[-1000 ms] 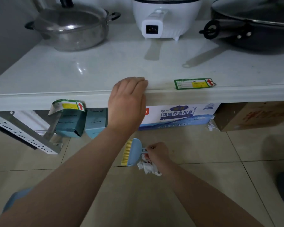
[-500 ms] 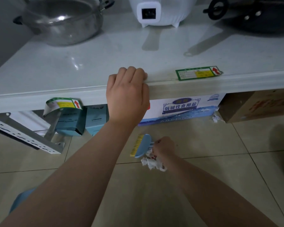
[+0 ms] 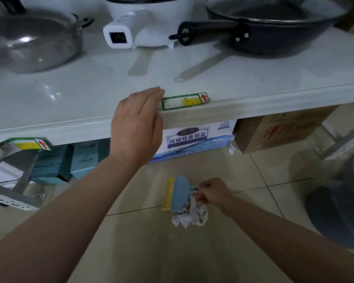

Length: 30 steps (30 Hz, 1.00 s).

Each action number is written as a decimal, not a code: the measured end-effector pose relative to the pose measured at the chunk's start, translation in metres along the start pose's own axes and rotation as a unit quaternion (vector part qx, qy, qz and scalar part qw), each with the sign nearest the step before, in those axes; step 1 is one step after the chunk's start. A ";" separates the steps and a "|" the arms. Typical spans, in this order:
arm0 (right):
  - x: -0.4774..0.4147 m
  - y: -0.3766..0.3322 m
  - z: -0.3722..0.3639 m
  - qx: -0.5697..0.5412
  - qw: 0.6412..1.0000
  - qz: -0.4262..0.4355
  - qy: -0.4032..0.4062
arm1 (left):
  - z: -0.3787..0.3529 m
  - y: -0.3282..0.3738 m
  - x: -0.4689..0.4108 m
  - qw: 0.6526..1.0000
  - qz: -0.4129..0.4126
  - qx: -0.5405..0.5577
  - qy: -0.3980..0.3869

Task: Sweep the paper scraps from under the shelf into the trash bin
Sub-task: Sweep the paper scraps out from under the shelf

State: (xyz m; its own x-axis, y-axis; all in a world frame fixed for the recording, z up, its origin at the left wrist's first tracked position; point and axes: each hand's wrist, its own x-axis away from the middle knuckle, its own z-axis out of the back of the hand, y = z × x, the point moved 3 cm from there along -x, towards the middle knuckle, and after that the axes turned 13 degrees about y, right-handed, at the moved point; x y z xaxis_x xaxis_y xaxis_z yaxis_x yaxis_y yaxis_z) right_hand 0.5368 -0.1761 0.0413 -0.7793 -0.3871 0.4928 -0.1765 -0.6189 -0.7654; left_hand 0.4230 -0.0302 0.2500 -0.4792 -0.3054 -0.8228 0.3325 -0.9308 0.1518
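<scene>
Left hand point(image 3: 136, 127) flat, fingers loose, resting on shelf point(image 3: 74, 92) edge, holding nothing. Right hand point(image 3: 212, 192) pinches blue brush point(image 3: 177, 194), yellow bristles leftward. Crumpled white paper scrap point(image 3: 190, 216) on floor tile, touching brush. Second scrap point(image 3: 231, 147) under shelf.

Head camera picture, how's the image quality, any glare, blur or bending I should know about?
Head view: dim, cool light; small glare spots on the glossy white shelf top and the steel pot; wide-angle bending curves the shelf edge; the peeling label at left and the dark round object at right are smeared; the blue brush with yellow bristles is fairly sharp.
</scene>
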 end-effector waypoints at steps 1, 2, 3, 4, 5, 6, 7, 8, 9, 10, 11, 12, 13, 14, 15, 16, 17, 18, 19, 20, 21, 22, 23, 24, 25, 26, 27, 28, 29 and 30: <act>-0.001 -0.001 0.008 -0.007 1.000 0.008 0.010 | -0.009 0.016 -0.005 1.000 -0.010 0.019 -0.012; -0.003 0.000 0.017 -0.009 1.000 0.013 0.025 | -0.018 0.031 -0.011 0.999 -0.017 0.034 -0.023; -0.005 0.000 0.026 -0.010 0.999 0.015 0.040 | -0.027 0.045 -0.016 0.998 -0.021 0.042 -0.031; -0.007 0.001 0.035 -0.012 0.998 0.016 0.053 | -0.037 0.056 -0.021 0.998 -0.023 0.047 -0.037; -0.010 0.002 0.043 -0.012 0.998 0.014 0.064 | -0.047 0.065 -0.024 0.998 -0.027 0.051 -0.040; -0.013 0.002 0.052 -0.009 0.997 0.012 0.074 | -0.055 0.072 -0.026 0.997 -0.031 0.054 -0.041; -0.017 0.000 0.060 -0.005 0.997 0.011 0.082 | -0.062 0.077 -0.026 0.997 -0.036 0.058 -0.040; -0.021 -0.002 0.068 -0.001 0.996 0.015 0.088 | -0.068 0.080 -0.024 0.997 -0.040 0.061 -0.035; -0.025 -0.007 0.076 0.006 0.996 0.022 0.091 | -0.072 0.082 -0.023 0.997 -0.042 0.059 -0.029; -0.031 -0.010 0.084 0.014 0.995 0.028 0.092 | -0.075 0.083 -0.022 0.998 -0.040 0.052 -0.022; -0.035 -0.014 0.093 0.019 0.995 0.035 0.096 | -0.077 0.083 -0.023 0.998 -0.036 0.040 -0.015; -0.040 -0.017 0.102 0.026 0.994 0.042 0.102 | -0.079 0.085 -0.026 0.999 -0.033 0.025 -0.009; -0.044 -0.019 0.111 0.035 0.992 0.048 0.111 | -0.079 0.087 -0.029 1.000 -0.029 0.010 -0.001; -0.050 -0.020 0.120 0.044 0.990 0.052 0.124 | -0.079 0.091 -0.034 1.000 -0.027 -0.005 0.011; -0.055 -0.018 0.128 0.050 0.989 0.047 0.133 | -0.079 0.095 -0.039 0.999 -0.024 -0.019 0.022; -0.060 -0.017 0.135 0.058 0.988 0.039 0.139 | -0.079 0.099 -0.044 0.999 -0.020 -0.030 0.027; -0.062 -0.016 0.141 0.073 0.986 0.033 0.144 | -0.078 0.103 -0.049 0.999 -0.019 -0.039 0.025; -0.060 -0.019 0.147 0.095 0.984 0.033 0.147 | -0.079 0.104 -0.053 0.998 -0.023 -0.050 0.021; -0.054 -0.026 0.153 0.112 0.980 0.045 0.156 | -0.080 0.105 -0.055 0.997 -0.034 -0.062 0.020; -0.049 -0.034 0.158 0.127 0.975 0.064 0.168 | -0.080 0.105 -0.057 0.996 -0.047 -0.074 0.025; -0.046 -0.039 0.162 0.133 0.971 0.079 0.182 | -0.080 0.105 -0.058 0.995 -0.057 -0.080 0.036; -0.047 -0.041 0.164 0.138 0.968 0.089 0.189 | -0.082 0.105 -0.060 0.994 -0.058 -0.078 0.046; -0.050 -0.042 0.166 0.144 0.965 0.096 0.197 | -0.084 0.104 -0.061 0.995 -0.047 -0.071 0.057; -0.053 -0.043 0.167 0.153 0.961 0.102 0.209 | -0.086 0.102 -0.062 0.995 -0.027 -0.065 0.069; -0.056 -0.045 0.168 0.155 0.957 0.109 0.221 | -0.087 0.099 -0.061 0.995 -0.005 -0.061 0.083; -0.060 -0.045 0.168 0.158 0.952 0.124 0.231 | -0.089 0.096 -0.059 0.993 0.009 -0.059 0.098; -0.064 -0.046 0.168 0.157 0.947 0.143 0.242 | -0.092 0.093 -0.058 0.992 0.012 -0.056 0.117; -0.069 -0.046 0.167 0.151 0.941 0.164 0.255 | -0.094 0.091 -0.056 0.989 0.006 -0.049 0.138; -0.073 -0.045 0.165 0.145 0.935 0.184 0.267 | -0.096 0.090 -0.054 0.987 -0.002 -0.040 0.154; -0.078 -0.043 0.162 0.140 0.929 0.198 0.279 | -0.098 0.089 -0.053 0.986 -0.006 -0.033 0.162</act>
State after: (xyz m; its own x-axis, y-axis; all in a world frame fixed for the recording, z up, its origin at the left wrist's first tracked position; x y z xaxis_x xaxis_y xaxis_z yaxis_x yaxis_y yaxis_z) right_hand 0.7025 -0.2301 0.1029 -0.9542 -0.2557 -0.1555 0.2926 -0.6882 -0.6640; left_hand 0.5571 -0.0777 0.2534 -0.2026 -0.2053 -0.9575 0.3862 -0.9153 0.1145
